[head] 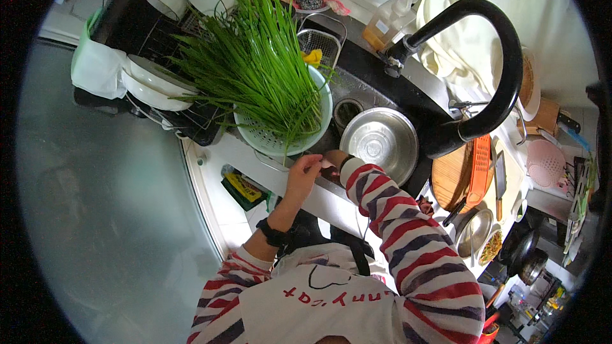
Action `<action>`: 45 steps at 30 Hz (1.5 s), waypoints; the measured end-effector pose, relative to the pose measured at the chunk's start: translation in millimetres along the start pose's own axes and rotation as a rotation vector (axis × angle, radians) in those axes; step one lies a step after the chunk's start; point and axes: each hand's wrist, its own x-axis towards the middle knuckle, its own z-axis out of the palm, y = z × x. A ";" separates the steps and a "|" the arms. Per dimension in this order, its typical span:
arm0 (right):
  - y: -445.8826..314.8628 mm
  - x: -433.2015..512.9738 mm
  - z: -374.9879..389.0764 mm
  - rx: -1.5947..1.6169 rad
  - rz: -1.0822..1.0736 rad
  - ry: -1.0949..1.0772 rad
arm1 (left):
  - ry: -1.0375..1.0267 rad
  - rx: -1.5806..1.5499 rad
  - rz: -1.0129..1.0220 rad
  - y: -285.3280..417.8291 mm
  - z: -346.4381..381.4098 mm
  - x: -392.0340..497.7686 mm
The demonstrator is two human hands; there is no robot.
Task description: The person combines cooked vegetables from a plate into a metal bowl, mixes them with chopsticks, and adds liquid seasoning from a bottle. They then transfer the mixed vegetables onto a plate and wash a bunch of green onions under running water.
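Observation:
A large bunch of long, flat green leaves, like garlic chives (267, 62), fills a pale plastic colander (326, 105) beside the sink. My left hand (306, 172), with a dark band on its wrist, is just below the colander's near rim, thumb and fingertips close together. Right beside it is my right hand (336, 158), bent inward and partly hidden by its striped sleeve. Between the hands shows a small dark-red and pinkish thing (329, 169); its kind and which hand holds it are unclear. A round metal basin (377, 145) sits in the sink, right of the hands.
A black faucet (511, 62) arches over the sink's right side. White bowls (167, 0) and plates (153, 91) stand in a rack at left. At right lie a round wooden board (449, 179), an orange grater (479, 167) and a cleaver (500, 177).

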 end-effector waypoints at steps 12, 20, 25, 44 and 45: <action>11.4 -56.7 -5.9 0.156 0.112 -0.143 | -0.043 -0.028 -0.114 -7.3 -7.1 9.0; 39.9 -125.4 -16.5 0.278 -0.421 0.119 | -0.053 -0.018 -0.058 9.3 9.0 16.4; 62.8 -149.2 -36.2 0.142 -0.047 -0.053 | -0.051 0.020 -0.062 2.3 18.0 26.5; 18.3 -86.9 0.6 -0.052 -0.509 0.530 | -0.109 0.142 -0.061 -3.4 28.4 53.6; 9.8 -73.3 4.9 -0.082 -0.661 0.579 | -0.116 0.079 -0.084 -2.1 28.6 51.4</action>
